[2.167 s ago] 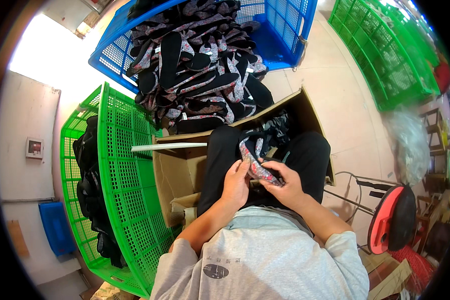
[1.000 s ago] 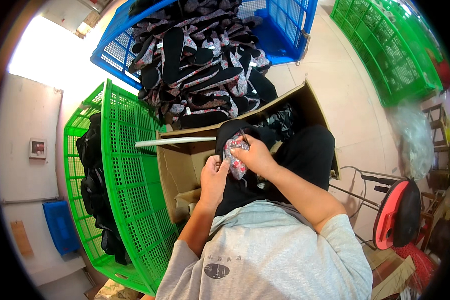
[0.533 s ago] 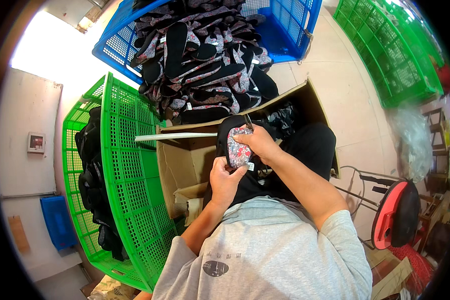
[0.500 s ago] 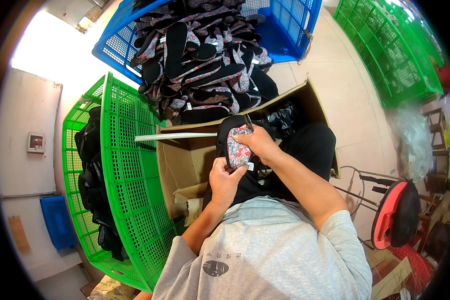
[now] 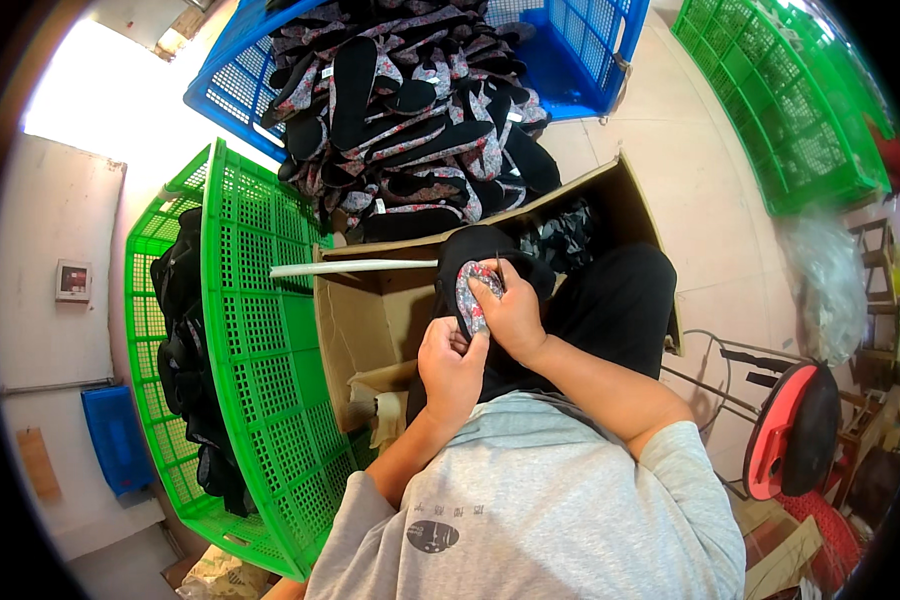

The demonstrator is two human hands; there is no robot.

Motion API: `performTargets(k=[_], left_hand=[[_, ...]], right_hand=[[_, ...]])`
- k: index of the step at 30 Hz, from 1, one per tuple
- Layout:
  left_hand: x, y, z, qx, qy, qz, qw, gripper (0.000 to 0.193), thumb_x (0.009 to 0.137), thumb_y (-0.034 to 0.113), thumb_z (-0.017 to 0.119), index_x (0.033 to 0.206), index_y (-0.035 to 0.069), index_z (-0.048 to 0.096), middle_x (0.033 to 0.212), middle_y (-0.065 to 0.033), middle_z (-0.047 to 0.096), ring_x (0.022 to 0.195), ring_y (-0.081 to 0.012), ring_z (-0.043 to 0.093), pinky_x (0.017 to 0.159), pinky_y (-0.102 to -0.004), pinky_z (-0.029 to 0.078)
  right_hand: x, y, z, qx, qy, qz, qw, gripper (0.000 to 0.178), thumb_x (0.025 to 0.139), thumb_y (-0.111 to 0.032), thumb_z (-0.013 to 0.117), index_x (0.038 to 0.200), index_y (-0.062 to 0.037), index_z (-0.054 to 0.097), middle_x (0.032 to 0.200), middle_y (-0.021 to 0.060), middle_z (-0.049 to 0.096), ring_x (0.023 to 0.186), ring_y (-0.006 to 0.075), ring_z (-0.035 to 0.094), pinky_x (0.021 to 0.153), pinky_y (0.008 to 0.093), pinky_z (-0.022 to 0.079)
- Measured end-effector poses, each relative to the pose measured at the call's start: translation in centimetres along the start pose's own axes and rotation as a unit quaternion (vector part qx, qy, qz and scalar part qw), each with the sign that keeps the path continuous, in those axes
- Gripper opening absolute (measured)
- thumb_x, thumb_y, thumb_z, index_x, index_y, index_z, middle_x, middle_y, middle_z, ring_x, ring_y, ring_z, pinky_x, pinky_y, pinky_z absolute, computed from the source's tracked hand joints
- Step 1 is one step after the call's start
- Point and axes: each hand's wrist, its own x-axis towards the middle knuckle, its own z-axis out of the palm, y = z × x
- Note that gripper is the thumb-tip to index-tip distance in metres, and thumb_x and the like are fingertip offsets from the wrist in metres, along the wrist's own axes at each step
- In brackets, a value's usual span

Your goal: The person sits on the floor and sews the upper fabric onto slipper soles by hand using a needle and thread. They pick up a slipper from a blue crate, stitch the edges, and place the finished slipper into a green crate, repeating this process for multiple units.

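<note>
A slipper [image 5: 476, 288] with floral fabric and a black edge is held between both hands above my lap. My left hand [image 5: 452, 362] pinches its near end, fingers curled in. My right hand [image 5: 515, 312] grips the upper part from the right side, its thumb lying across the floral fabric. A thin dark point sticks up by the right fingers; what it belongs to is hidden. Beyond my knees lies a large heap of similar floral slippers [image 5: 350, 95] with black soles.
An open cardboard box [image 5: 355, 345] stands around my legs, a pale strip [image 5: 355, 267] across it. At left is a green crate [image 5: 260, 350] with dark items; a blue crate [image 5: 570, 60] is behind the heap. A red-and-black round-seated stool [image 5: 785, 430] stands right, below another green crate [image 5: 770, 100].
The slipper has tilted and turned a little in my hands. My right hand has shifted slightly down along it, and the white tag at its near end no longer shows.
</note>
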Motion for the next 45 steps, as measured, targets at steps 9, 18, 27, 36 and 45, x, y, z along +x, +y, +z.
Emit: performTargets(k=[9, 18, 27, 36, 45], left_hand=[[3.3, 0.1, -1.8, 0.222, 0.1, 0.255, 0.936, 0.017, 0.071, -0.005, 0.065, 0.078, 0.004, 0.052, 0.07, -0.008, 0.048, 0.062, -0.0234, 0.048, 0.059, -0.0362, 0.041], [5.2, 1.1, -3.3, 0.182, 0.026, 0.233, 0.955, 0.031, 0.074, 0.0, 0.07, 0.105, 0.001, 0.063, 0.099, -0.0172, 0.064, 0.092, -0.0363, 0.062, 0.084, -0.0419, 0.05], [3.3, 1.8, -3.1, 0.306, -0.055, 0.316, 0.897, 0.041, 0.076, 0.019, 0.08, 0.114, 0.008, 0.072, 0.125, -0.0216, 0.06, 0.111, -0.0382, 0.06, 0.095, -0.0431, 0.049], [3.4, -0.1, -3.4, 0.34, -0.099, 0.362, 0.863, 0.041, 0.082, 0.019, 0.074, 0.121, 0.005, 0.067, 0.134, -0.0282, 0.049, 0.122, -0.0433, 0.051, 0.104, -0.0482, 0.043], [5.4, -1.7, -3.6, 0.327, -0.059, 0.339, 0.88, 0.035, 0.085, 0.015, 0.071, 0.118, 0.004, 0.069, 0.132, -0.0244, 0.051, 0.119, -0.0432, 0.051, 0.1, -0.0445, 0.046]], right_hand=[[-0.9, -1.3, -1.3, 0.087, -0.09, 0.046, 0.991, 0.021, 0.098, -0.018, 0.061, 0.107, 0.0006, 0.06, 0.085, 0.0073, 0.067, 0.081, 0.0138, 0.065, 0.071, 0.0303, 0.052], [-0.7, -1.5, -2.1, 0.177, -0.126, 0.156, 0.964, 0.035, 0.096, -0.018, 0.066, 0.122, 0.0025, 0.054, 0.1, 0.0078, 0.062, 0.079, 0.0108, 0.061, 0.072, 0.0255, 0.054], [0.4, -3.2, -5.6, 0.088, -0.196, 0.096, 0.972, 0.029, 0.091, -0.011, 0.067, 0.114, 0.0039, 0.058, 0.097, 0.0114, 0.069, 0.076, 0.0149, 0.068, 0.073, 0.0301, 0.055], [2.0, -0.2, -7.3, -0.207, -0.158, -0.002, 0.966, 0.033, 0.082, -0.007, 0.065, 0.115, -0.0084, 0.062, 0.103, 0.0154, 0.069, 0.094, 0.0312, 0.066, 0.083, 0.0368, 0.05], [0.9, 0.0, -5.8, -0.171, -0.161, -0.074, 0.969, 0.024, 0.077, 0.004, 0.055, 0.099, -0.0034, 0.061, 0.087, 0.0223, 0.063, 0.084, 0.0424, 0.059, 0.072, 0.0462, 0.046]])
